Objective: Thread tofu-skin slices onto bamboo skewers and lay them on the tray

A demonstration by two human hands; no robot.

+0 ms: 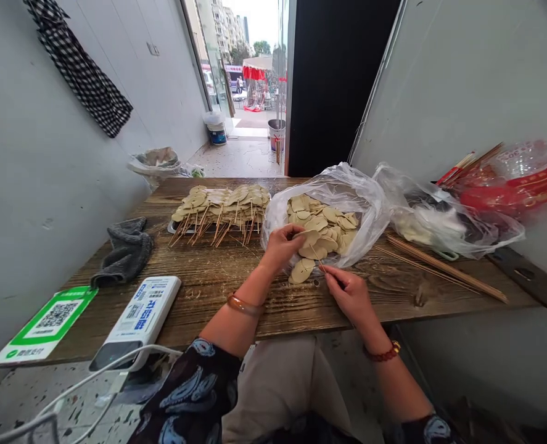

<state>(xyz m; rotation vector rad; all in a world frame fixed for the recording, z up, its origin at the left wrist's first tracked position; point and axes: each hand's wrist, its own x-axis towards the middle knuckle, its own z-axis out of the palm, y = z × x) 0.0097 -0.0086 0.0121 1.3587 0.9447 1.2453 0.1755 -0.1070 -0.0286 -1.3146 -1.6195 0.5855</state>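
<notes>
My left hand (282,245) pinches the edge of a thin, round beige slice (309,237) at the mouth of a clear plastic bag (375,213). In my right hand (346,291) is a thin wooden skewer (318,258), its upper end meeting that slice; whether it has gone through cannot be made out. Just below, another slice (302,271) hangs near the bag's edge, close to the skewer. A heap of loose slices (331,222) fills the bag. Left of it, many skewered slices (229,203) lie stacked on a metal tray (172,228), their sticks pointing toward me.
Bare skewers (453,271) lie at the right on the wooden table (217,296), near plastic bags (444,222) and red packaging (523,185). At left are a grey cloth (127,250), a white payment device (143,314) with a cable, and a green QR card (51,320).
</notes>
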